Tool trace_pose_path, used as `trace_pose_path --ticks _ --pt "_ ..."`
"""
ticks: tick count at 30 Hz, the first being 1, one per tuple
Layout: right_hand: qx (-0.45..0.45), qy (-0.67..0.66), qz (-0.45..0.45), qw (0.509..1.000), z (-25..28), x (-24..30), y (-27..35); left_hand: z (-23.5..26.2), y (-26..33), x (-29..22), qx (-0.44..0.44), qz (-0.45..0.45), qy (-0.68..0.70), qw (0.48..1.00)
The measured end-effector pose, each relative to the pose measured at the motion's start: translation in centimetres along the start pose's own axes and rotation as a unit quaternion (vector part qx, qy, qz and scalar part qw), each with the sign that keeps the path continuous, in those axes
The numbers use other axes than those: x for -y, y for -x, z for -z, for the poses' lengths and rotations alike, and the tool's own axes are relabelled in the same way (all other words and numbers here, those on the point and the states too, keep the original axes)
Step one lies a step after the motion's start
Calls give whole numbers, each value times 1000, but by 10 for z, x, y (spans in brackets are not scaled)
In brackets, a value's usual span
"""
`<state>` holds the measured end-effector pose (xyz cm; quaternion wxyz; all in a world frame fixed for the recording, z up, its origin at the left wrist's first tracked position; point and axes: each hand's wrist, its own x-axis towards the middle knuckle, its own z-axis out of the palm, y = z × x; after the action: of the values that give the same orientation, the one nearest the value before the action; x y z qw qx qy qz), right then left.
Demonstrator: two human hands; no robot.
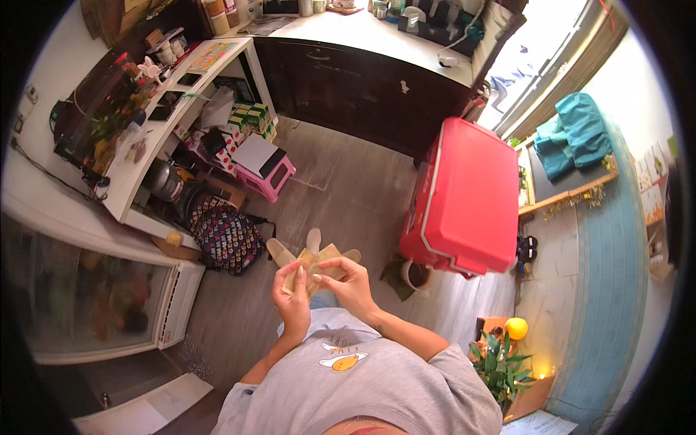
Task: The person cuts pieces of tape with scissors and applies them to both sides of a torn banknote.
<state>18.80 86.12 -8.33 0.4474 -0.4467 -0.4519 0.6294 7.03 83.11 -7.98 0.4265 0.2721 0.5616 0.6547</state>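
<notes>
In front of my grey shirt, both hands hold a fan of thin, yellowish-tan paper slips (310, 262) that look like banknotes; how many there are I cannot make out. My left hand (291, 299) is closed on the left side of the bundle, thumb up along it. From the right, my right hand (349, 284) pinches the slips between thumb and fingers. The two hands nearly touch at the middle. Part of the slips is covered by the fingers. Below them, light-coloured footwear (279, 252) shows on the floor.
A large red cooler box (471, 196) stands at the right, a bucket (416, 275) near it. Leftward are a patterned backpack (226, 235), a pink step stool (272, 176) and a white shelf unit (138, 170). A plant (500, 370) is at lower right, a dark-fronted counter (348, 90) ahead.
</notes>
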Motion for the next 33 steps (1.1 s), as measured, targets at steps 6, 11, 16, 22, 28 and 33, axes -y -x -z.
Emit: trace_pose_path --ticks 6,11,16,22,28,33 --pt "-125 -87 24 988 26 32 -194 -99 -208 13 167 -65 -52 983" --pt "-228 -150 64 960 62 65 -333 -204 -366 0 266 188 54 944" --pt "-331 -138 92 929 108 82 -441 -269 -501 63 293 166 34 941" --pt "-357 -68 52 930 170 93 -591 -327 -759 154 207 -285 -400 846" --pt "-217 -56 -52 973 185 130 -782 -349 -887 184 324 -93 -624 705" --pt "-202 -29 -77 976 196 112 -908 -352 -869 178 325 -56 -546 770"
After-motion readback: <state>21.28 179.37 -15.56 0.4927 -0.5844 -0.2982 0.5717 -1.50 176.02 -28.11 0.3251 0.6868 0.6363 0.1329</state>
